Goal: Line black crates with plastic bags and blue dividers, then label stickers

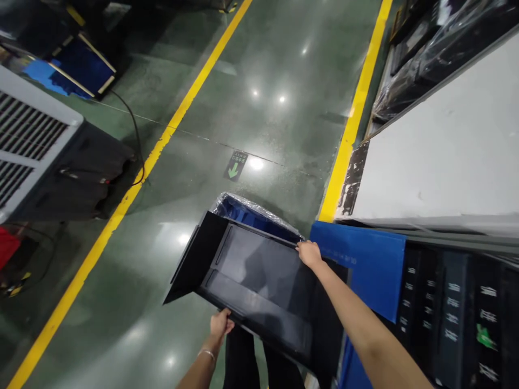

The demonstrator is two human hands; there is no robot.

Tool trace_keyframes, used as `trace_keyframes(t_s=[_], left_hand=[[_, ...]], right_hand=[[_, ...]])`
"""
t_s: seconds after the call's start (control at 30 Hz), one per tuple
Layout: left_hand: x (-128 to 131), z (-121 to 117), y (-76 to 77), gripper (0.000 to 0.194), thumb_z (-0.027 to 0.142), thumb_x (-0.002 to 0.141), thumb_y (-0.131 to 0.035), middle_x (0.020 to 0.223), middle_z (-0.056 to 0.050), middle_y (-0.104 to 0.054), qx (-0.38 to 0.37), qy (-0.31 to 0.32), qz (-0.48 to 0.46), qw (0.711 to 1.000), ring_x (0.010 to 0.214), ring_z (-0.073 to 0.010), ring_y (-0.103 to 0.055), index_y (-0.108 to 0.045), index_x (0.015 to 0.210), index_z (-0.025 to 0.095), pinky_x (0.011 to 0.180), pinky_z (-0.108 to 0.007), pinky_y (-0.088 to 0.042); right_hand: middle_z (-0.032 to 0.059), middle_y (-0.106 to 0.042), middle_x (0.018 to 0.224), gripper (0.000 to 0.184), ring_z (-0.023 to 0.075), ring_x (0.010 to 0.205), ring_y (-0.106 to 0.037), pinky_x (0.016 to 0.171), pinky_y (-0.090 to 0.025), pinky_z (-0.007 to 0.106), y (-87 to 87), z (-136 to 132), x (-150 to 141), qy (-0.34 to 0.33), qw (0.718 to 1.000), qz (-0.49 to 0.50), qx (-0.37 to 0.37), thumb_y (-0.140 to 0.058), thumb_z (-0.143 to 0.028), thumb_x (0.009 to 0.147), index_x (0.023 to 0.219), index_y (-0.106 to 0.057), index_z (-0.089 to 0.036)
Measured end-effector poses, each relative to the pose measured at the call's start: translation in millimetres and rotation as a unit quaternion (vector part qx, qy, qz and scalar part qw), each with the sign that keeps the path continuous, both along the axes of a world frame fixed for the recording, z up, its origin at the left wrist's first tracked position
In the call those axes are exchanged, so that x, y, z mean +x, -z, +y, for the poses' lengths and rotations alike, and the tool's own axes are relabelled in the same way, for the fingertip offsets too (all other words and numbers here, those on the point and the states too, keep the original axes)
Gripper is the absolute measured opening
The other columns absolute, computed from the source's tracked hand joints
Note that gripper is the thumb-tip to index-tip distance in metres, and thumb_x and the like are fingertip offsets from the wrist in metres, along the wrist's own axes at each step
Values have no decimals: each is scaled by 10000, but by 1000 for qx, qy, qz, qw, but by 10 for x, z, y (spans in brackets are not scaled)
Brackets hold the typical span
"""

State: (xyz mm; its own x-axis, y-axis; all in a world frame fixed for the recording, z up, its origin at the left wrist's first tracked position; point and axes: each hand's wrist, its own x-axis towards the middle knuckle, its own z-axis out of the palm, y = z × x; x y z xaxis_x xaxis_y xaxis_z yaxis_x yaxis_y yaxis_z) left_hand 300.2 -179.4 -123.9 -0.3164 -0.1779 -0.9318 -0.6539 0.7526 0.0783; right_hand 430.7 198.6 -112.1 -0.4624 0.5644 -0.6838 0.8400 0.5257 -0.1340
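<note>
I hold a large flat black tray [259, 275] with raised edges, tilted over the floor in front of me. My left hand [221, 323] is closed on its near edge, a bracelet on the wrist. My right hand [308, 253] grips its far right edge, fingers curled over the rim. Behind the tray stands a blue bin [251, 213] lined with clear plastic film. A blue sheet [365, 265] lies just right of my right hand.
The green polished floor [263, 108] has two yellow lines [194, 86] and a green arrow marker [235, 165]. A white-topped table [446, 156] is on the right, stacked black parts [454, 302] below it. A grey louvred machine [32, 140] and a cable [135, 135] are on the left.
</note>
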Motion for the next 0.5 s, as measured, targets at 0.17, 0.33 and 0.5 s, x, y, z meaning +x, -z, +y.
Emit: trace_keyframes(t_s=[0.17,0.33,0.5], left_hand=[[59,-119,-770,331,356,717,-513,400,-39,-538,24,-9,78,997,375,-135,-484,-502,439,177,414,-246,-386],[182,-29,-1134,413,351,793,-399,491,-79,-620,-9,98,62,993,446,-150,-578,-497,427,187,478,-249,-454],[-69,103,-1277,404,281,823,-423,463,-85,-610,-10,207,31,978,449,-174,-601,-553,462,155,497,-268,-479]], right_hand=[[160,-677,1020,298,250,1004,-570,833,-367,331,-840,87,37,-47,996,36,69,-436,-253,919,1063,-675,-148],[131,-698,929,295,249,904,-609,756,-421,328,-1079,7,173,-37,993,21,108,-436,-238,902,1036,-693,-179],[161,-603,1219,387,283,1129,-527,947,-402,400,-1048,-340,306,66,975,109,182,-407,-251,890,1198,-593,-109]])
